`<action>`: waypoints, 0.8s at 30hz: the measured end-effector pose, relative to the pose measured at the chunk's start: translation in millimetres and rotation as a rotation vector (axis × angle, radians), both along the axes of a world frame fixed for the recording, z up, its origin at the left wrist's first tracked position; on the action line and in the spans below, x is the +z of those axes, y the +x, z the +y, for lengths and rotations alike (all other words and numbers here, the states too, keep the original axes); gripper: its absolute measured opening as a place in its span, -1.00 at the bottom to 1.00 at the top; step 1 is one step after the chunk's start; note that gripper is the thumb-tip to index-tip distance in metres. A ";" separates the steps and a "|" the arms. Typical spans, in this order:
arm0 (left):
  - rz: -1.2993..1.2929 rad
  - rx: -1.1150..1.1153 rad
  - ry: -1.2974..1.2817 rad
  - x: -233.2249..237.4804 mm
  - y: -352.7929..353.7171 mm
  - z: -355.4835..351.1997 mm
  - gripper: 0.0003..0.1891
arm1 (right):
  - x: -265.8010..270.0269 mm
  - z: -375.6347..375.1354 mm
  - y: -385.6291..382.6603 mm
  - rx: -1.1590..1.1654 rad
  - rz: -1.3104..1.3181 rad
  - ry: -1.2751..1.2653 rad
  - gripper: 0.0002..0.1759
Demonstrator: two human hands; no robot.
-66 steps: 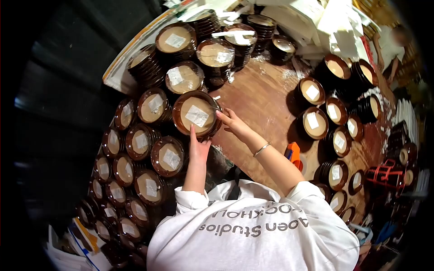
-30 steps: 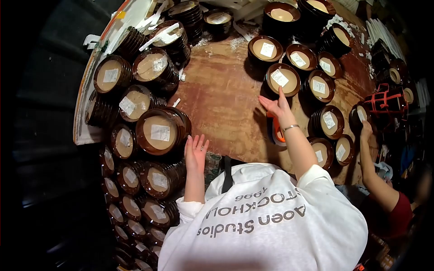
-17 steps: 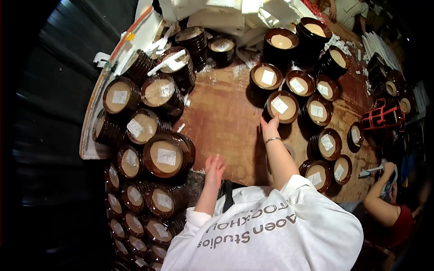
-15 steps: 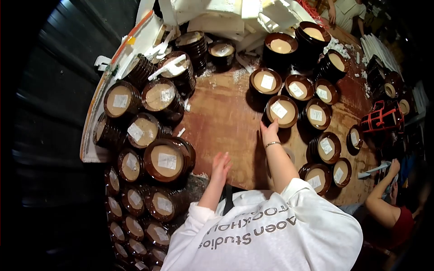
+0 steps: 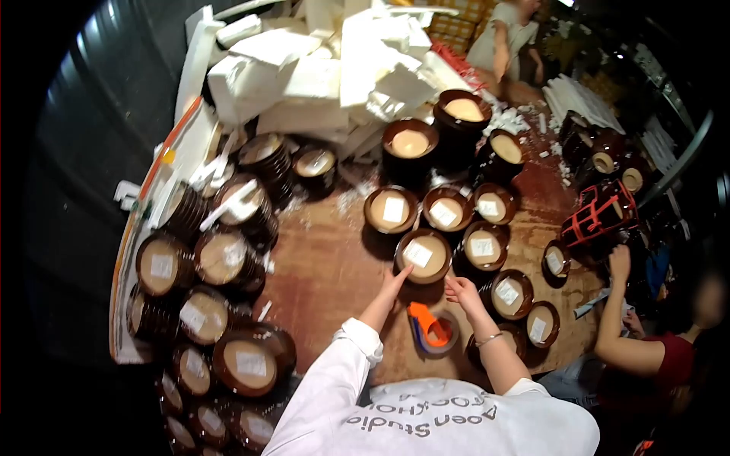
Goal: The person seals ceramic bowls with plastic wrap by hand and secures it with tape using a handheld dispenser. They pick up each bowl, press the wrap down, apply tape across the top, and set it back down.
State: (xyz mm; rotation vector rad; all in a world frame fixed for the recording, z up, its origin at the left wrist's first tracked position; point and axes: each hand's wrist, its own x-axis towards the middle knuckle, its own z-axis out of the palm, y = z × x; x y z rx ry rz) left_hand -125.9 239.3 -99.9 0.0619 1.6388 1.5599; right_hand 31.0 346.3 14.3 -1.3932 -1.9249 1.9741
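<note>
An upside-down brown glazed bowl point(image 5: 433, 266), probably the top of a stack, has a tan bare base with a white paper label. My left hand point(image 5: 394, 285) is at its near left edge, thumb up by the label and the other fingers mostly hidden. Just off its near right side is my right hand point(image 5: 464, 292), holding nothing visible, fingers loosely bent and partly apart. Below, between my forearms, lies an orange tape dispenser point(image 5: 427, 323) with a tape roll. Similar labelled bowls point(image 5: 391, 210) stand close behind, and another labelled bowl point(image 5: 482, 245) is to the right.
More bowl stacks point(image 5: 251, 365) crowd the left side. White foam pieces point(image 5: 304, 76) are heaped at the back. A red-strapped bundle point(image 5: 601, 216) lies at right. One person in a red top point(image 5: 669, 357) is at right; another person in light clothing point(image 5: 506, 38) is at the back.
My left hand has moved right and up from the table to the bowl. My right hand has shifted to its near right side. The view has tilted, and the tape dispenser now shows.
</note>
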 end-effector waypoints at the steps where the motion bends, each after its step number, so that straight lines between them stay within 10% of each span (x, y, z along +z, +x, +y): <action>1: -0.016 -0.024 0.047 10.2 0.7 5.8 -0.08 | -18.6 13.9 -5.9 -0.021 -0.046 0.116 -0.34; 4: -0.125 -0.017 0.074 7.3 -3.3 21.3 -0.13 | -53.9 33.6 -30.4 -0.032 -0.098 0.318 -0.09; 9: -0.139 0.031 -0.073 -6.1 -5.2 27.6 -0.24 | -79.8 39.3 -60.8 -0.238 -0.006 -0.032 -0.28; 24: -0.079 0.455 0.176 -34.5 7.5 -65.6 -0.51 | -102.6 -20.1 -100.3 0.263 0.048 0.427 -0.63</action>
